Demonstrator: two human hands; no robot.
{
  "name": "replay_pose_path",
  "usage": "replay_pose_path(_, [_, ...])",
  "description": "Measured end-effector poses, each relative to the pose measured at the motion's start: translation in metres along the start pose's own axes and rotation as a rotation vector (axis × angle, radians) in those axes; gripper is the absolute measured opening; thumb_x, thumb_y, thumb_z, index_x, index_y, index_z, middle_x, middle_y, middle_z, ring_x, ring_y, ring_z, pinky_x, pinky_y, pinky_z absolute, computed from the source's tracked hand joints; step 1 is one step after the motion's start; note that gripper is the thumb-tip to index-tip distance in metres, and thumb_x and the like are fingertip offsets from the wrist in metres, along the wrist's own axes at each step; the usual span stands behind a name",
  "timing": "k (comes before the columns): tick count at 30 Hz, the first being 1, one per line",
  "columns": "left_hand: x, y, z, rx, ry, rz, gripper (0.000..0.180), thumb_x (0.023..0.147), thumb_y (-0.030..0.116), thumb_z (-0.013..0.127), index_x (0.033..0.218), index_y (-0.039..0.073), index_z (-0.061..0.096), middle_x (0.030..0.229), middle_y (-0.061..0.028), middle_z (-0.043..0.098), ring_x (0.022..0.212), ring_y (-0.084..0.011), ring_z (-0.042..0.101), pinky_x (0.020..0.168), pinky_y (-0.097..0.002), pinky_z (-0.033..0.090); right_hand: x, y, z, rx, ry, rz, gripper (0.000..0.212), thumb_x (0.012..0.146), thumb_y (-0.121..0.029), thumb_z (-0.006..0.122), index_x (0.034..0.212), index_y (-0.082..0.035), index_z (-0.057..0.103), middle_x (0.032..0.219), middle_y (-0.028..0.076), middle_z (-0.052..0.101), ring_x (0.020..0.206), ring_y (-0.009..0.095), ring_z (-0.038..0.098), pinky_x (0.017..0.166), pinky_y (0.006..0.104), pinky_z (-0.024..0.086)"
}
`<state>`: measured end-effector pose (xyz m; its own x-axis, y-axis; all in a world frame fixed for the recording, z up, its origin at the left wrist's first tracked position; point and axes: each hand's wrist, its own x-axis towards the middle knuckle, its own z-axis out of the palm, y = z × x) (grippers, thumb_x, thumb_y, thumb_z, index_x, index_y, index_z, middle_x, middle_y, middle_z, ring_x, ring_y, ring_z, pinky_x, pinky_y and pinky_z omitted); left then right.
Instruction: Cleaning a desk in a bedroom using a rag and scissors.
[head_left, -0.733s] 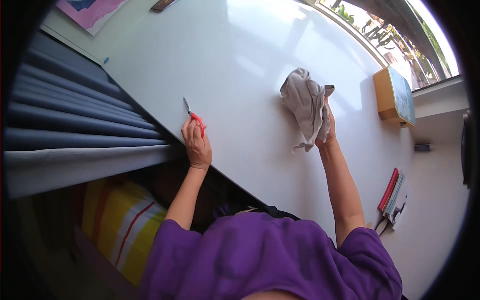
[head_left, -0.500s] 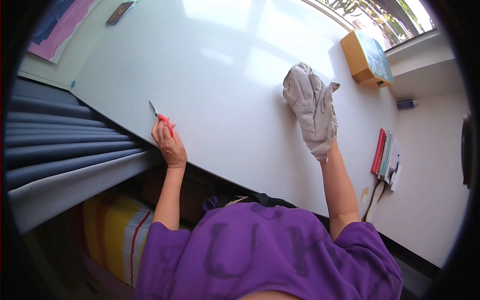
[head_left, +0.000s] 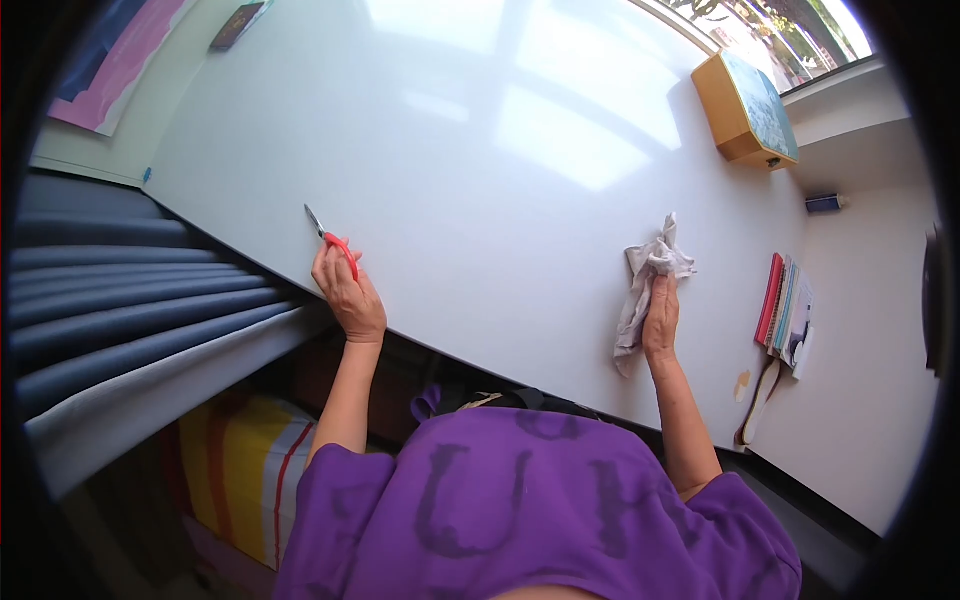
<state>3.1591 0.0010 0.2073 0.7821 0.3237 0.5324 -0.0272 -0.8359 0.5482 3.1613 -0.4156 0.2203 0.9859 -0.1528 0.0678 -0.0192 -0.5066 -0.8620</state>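
Scissors with red handles (head_left: 347, 256) lie by the table's left front edge, their blades pointing away from me. My left hand (head_left: 350, 295) is closed around the handles. To the right, a crumpled grey-beige cloth (head_left: 650, 275) bunches up at the fingertips of my right hand (head_left: 661, 318). Part of the cloth hangs down along the left side of that hand. The right fingers grip the cloth, and their tips are partly hidden in its folds.
A white table (head_left: 480, 230) spreads out before me. At far right stands a yellow box (head_left: 735, 110) with a blue-patterned face, near the window. Books (head_left: 783, 300) and a strap (head_left: 760, 400) lie on the right. A dark booklet (head_left: 235, 27) is at far left, above blue curtain folds (head_left: 130, 280).
The cloth, which draped over my right hand, is now bunched at its fingers and uncovers the hand. The right hand has drawn nearer to me. The left hand keeps the scissors almost in place.
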Motion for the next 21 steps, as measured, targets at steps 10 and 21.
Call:
replay_pose_path(10, [0.001, -0.001, -0.002, -0.086, 0.022, -0.033, 0.027, 0.081, -0.008, 0.045, 0.106, -0.009, 0.056, 0.119, -0.0176, 0.057, 0.118, -0.0365, 0.046, 0.094, -0.0419, 0.042, 0.127, -0.071, 0.165, -0.774, -0.012, -0.324, 0.055, 0.101, -0.036, 0.035, 0.143, -0.001, 0.036, 0.151, 0.018, 0.030, 0.143, 0.034, 0.020, 0.117, 0.0434, 0.012])
replay_pose_path(21, [0.002, -0.002, -0.001, -0.093, 0.041, 0.019, 0.024, 0.081, -0.009, 0.046, 0.104, -0.010, 0.055, 0.118, -0.0193, 0.057, 0.117, -0.0377, 0.047, 0.093, -0.0437, 0.042, 0.168, -0.190, 0.371, -0.515, -0.119, -0.789, 0.049, 0.100, -0.039, 0.037, 0.136, -0.007, 0.047, 0.140, 0.016, 0.046, 0.134, 0.029, 0.038, 0.114, 0.0384, 0.024])
